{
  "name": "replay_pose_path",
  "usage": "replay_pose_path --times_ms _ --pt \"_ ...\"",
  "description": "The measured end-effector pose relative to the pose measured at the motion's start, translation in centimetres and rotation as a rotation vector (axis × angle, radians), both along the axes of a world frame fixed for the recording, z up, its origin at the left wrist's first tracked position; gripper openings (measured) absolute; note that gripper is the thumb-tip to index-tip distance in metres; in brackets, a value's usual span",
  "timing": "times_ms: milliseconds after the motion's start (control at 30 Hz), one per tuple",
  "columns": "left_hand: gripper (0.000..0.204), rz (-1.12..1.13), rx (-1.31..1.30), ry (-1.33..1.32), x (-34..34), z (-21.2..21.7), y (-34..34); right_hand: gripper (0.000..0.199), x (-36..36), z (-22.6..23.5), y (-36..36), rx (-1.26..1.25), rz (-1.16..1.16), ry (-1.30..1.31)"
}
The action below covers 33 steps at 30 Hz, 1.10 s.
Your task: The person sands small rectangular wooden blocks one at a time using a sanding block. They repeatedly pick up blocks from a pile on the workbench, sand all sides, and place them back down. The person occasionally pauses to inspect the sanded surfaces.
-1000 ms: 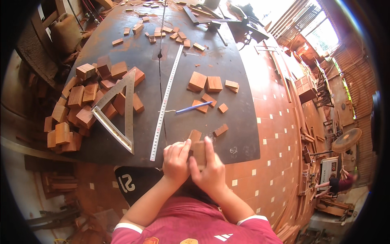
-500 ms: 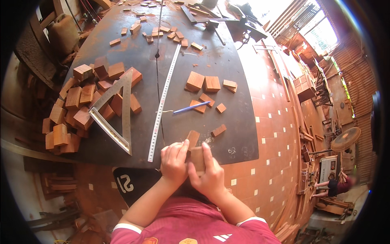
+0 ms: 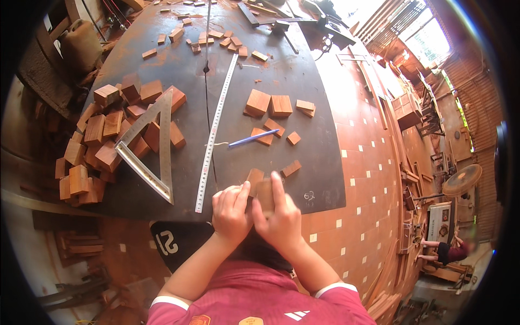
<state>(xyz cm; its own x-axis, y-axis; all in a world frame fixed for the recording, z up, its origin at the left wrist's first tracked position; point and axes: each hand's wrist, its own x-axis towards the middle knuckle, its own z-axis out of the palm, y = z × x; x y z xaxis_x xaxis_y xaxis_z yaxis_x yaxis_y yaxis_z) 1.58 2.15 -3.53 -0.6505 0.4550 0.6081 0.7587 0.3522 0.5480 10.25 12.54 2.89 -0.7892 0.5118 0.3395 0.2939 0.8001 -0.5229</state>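
Observation:
At the near edge of the dark table, my left hand (image 3: 232, 215) is closed around a reddish wooden block (image 3: 254, 177), whose far end shows beyond the fingers. My right hand (image 3: 279, 219) grips a second, browner wooden block (image 3: 264, 194) between thumb and outstretched index finger. The two blocks are side by side; whether their faces touch is hard to tell. Just beyond my right index finger lies a small wooden block (image 3: 291, 168). Farther off, a blue pen (image 3: 253, 138) rests across small wood pieces (image 3: 262, 136).
A white steel ruler (image 3: 216, 130) lies lengthwise left of my hands. Beside it a metal triangle (image 3: 165, 146) leans over a heap of wooden blocks (image 3: 95, 130). Two larger blocks (image 3: 281, 105) stand beyond the pen. Several offcuts and a dark metal tool (image 3: 281, 24) lie at the far end.
My right hand and its block have shifted slightly away from me, the index finger reaching farther forward. The left hand keeps its hold. The whole view has shifted a little.

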Motion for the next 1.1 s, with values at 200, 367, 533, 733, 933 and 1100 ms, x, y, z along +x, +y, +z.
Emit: replay_pose_path --times_ms 200,367,533,733,933,1100 --pt "0.045 -0.017 -0.026 -0.005 -0.2 0.1 -0.2 0.081 0.3 -0.3 -1.6 0.04 -0.02 0.051" --pt "0.044 -0.006 -0.006 -0.006 0.0 0.0 0.0 0.08 -0.3 -0.4 0.1 0.012 -0.013 0.029" --pt "0.045 0.004 0.006 -0.001 -0.1 0.3 0.3 0.081 -1.2 -0.5 -0.1 0.06 -0.07 0.025" --pt "0.044 -0.012 -0.016 0.011 -0.1 0.2 0.0 0.08 0.6 0.2 -0.6 -0.014 -0.01 -0.023" --pt "0.045 -0.01 -0.027 0.025 -0.3 0.4 0.1 0.081 -1.1 1.1 -0.7 -0.02 -0.091 -0.057" --pt "0.045 -0.028 -0.019 -0.002 -0.1 0.4 -0.1 0.08 0.8 1.0 -1.4 -0.002 0.0 -0.038"
